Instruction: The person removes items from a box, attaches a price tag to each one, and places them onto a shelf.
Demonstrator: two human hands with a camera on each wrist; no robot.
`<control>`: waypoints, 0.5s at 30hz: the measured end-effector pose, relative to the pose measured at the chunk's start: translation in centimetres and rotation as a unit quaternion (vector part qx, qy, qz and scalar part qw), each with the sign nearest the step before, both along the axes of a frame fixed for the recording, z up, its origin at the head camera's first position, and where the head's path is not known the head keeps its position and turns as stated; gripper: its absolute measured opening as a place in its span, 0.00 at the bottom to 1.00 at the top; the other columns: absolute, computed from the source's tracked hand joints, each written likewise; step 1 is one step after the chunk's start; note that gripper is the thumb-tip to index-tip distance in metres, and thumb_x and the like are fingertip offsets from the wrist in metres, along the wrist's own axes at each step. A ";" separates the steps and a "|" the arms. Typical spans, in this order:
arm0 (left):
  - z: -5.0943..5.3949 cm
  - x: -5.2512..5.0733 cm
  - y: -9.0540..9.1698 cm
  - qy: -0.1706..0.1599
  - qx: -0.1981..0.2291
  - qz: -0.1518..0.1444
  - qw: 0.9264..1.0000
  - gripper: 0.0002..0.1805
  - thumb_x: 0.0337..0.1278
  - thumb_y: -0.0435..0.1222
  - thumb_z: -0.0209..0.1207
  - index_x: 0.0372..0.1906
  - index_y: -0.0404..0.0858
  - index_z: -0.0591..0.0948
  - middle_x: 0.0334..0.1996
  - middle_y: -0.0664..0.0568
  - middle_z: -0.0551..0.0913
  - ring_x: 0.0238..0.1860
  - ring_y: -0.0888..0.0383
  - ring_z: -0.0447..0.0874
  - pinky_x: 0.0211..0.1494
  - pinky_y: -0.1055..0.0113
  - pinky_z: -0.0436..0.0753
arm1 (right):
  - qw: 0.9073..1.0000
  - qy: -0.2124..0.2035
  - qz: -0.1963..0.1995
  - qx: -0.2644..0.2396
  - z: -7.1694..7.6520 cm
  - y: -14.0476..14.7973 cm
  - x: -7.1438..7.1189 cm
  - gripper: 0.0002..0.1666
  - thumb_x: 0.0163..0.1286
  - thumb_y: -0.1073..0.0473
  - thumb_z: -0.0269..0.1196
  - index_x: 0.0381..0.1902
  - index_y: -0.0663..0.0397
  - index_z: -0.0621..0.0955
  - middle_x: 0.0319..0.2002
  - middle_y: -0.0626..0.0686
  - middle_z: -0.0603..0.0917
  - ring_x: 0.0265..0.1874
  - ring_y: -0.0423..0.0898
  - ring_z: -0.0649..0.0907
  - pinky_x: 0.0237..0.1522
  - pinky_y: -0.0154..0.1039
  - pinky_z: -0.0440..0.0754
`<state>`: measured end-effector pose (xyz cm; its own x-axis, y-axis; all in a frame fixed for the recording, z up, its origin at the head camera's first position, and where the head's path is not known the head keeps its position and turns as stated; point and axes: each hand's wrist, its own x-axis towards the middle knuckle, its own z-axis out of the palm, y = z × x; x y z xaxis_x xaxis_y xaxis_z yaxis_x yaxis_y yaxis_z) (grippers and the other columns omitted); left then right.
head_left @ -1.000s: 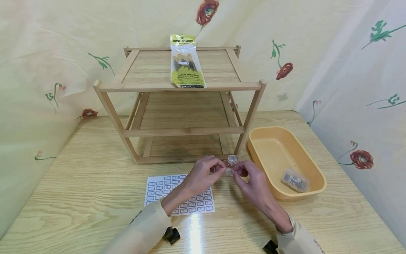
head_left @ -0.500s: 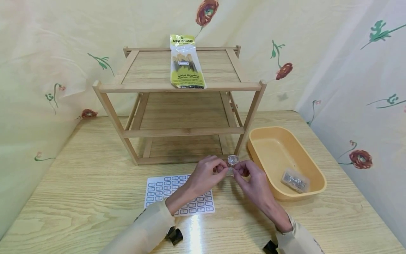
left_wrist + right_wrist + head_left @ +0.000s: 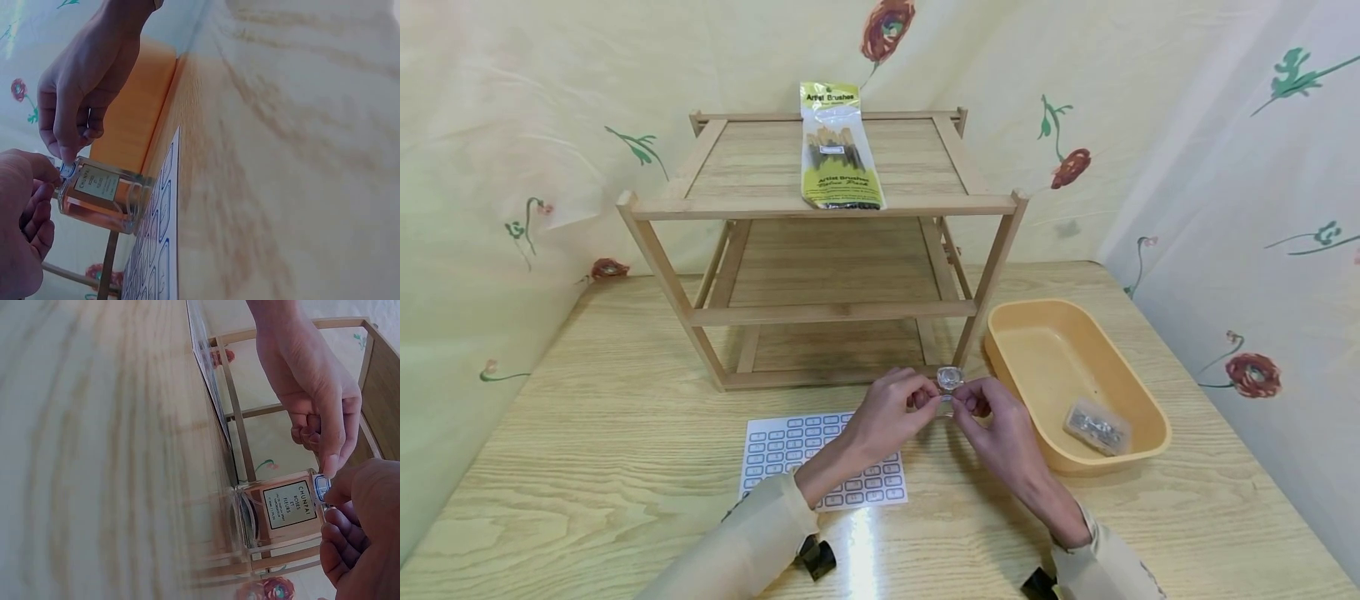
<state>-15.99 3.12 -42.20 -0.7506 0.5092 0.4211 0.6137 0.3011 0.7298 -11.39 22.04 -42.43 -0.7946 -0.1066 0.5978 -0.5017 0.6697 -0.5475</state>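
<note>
We record: one small white, blue-bordered sticker [image 3: 322,486], pinched by left hand [image 3: 891,408] and right hand [image 3: 1000,423], neither nearer, crosswise at the neck of one clear, pink-filled rectangular glass bottle [image 3: 282,511], upright on the wood-grain table [image 3: 565,467].

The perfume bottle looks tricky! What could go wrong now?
The perfume bottle could tip: it stands on the table with the left hand and the right hand both working near its top, so a push might knock it. The small sticker might end up crooked or wrinkled, since both hands crowd such a tiny piece. The sticker sheet lies partly under the left arm, so it could perhaps get nudged.
</note>
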 end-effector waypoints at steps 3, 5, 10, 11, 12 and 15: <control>0.0 0.1 0.1 -0.003 -0.002 0.003 1.000 0.02 0.68 0.31 0.64 0.38 0.38 0.86 0.31 0.58 0.79 0.37 0.61 0.75 0.38 0.72 0.78 | 1.000 0.000 0.002 -0.006 -0.1 0.1 0.0 0.16 0.56 0.82 0.69 0.36 0.62 0.81 0.31 0.49 0.81 0.29 0.41 0.78 0.32 0.30 0.77; 0.0 0.1 0.2 -0.004 -0.003 0.006 1.000 0.02 0.68 0.31 0.64 0.38 0.38 0.86 0.31 0.58 0.79 0.37 0.61 0.75 0.38 0.72 0.78 | 1.000 0.000 0.003 -0.010 -0.1 0.1 0.0 0.16 0.56 0.82 0.69 0.36 0.62 0.81 0.31 0.50 0.81 0.29 0.41 0.78 0.33 0.29 0.76; -0.1 0.2 0.3 -0.007 -0.008 0.015 1.000 0.03 0.68 0.32 0.63 0.37 0.39 0.86 0.31 0.58 0.78 0.37 0.61 0.75 0.38 0.71 0.78 | 1.000 -0.003 0.002 -0.014 -0.1 0.1 0.0 0.15 0.57 0.82 0.69 0.36 0.61 0.81 0.31 0.49 0.81 0.30 0.41 0.78 0.33 0.28 0.75; 0.0 0.2 0.4 -0.009 -0.009 0.016 1.000 0.03 0.68 0.32 0.63 0.37 0.39 0.86 0.31 0.58 0.78 0.37 0.61 0.75 0.38 0.71 0.78 | 1.000 -0.004 0.001 -0.014 -0.2 0.1 0.0 0.15 0.57 0.82 0.69 0.36 0.62 0.81 0.31 0.50 0.81 0.29 0.41 0.78 0.33 0.29 0.76; 0.0 0.2 0.4 -0.010 -0.009 0.016 1.000 0.03 0.68 0.32 0.63 0.37 0.39 0.86 0.31 0.58 0.78 0.37 0.61 0.75 0.38 0.71 0.78 | 1.000 -0.004 -0.001 -0.014 -0.2 0.1 0.0 0.15 0.57 0.82 0.69 0.36 0.62 0.81 0.31 0.50 0.81 0.29 0.41 0.78 0.33 0.29 0.76; 0.0 0.3 0.5 -0.011 -0.006 0.015 1.000 0.04 0.69 0.31 0.63 0.37 0.40 0.86 0.31 0.59 0.78 0.37 0.61 0.75 0.37 0.71 0.78 | 1.000 -0.006 -0.005 -0.015 -0.1 0.2 0.0 0.15 0.57 0.82 0.69 0.36 0.62 0.81 0.31 0.50 0.81 0.29 0.41 0.78 0.32 0.29 0.76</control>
<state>-15.74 3.62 -42.22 -0.7754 0.4906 0.3977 0.5873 0.3287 0.7396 -11.36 22.20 -42.57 -0.8025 -0.0799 0.5913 -0.4880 0.6581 -0.5734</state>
